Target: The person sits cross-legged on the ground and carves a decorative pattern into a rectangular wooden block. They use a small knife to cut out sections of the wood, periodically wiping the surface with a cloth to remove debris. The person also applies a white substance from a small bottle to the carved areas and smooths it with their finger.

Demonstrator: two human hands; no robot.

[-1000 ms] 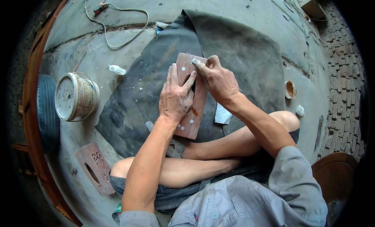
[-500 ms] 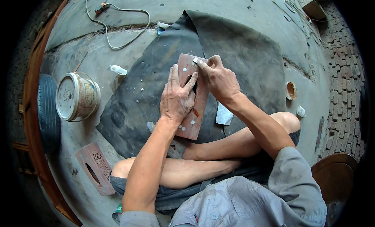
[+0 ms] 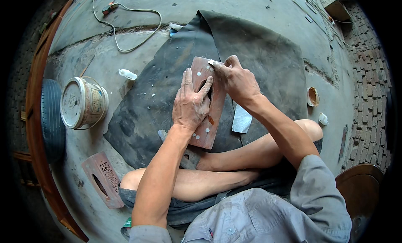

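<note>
A reddish wooden tissue box (image 3: 215, 111) with a long oval slot and several pale round spots lies on the dark mat in front of my crossed legs. My left hand (image 3: 190, 105) grips its left side, long fingers along the edge and the thumb over the slot. At the far right corner, my right hand (image 3: 238, 82) pinches a small pale folded piece that looks like sandpaper (image 3: 211, 62), held against the box's top. Both hands are dusty. A pale loose sheet (image 3: 242, 119) rests on the mat near my right forearm.
The dark mat (image 3: 268, 54) covers the concrete. Left stand a lidded bucket (image 3: 81, 102), a white bottle (image 3: 127, 74), a tire (image 3: 52, 121) and a second carved wooden box (image 3: 100, 180). A cable (image 3: 138, 10) lies far left; a small cup (image 3: 312, 96) lies at right.
My right hand has shifted slightly right and up, carrying the pale piece toward the box's far right corner. My left hand stays on the box.
</note>
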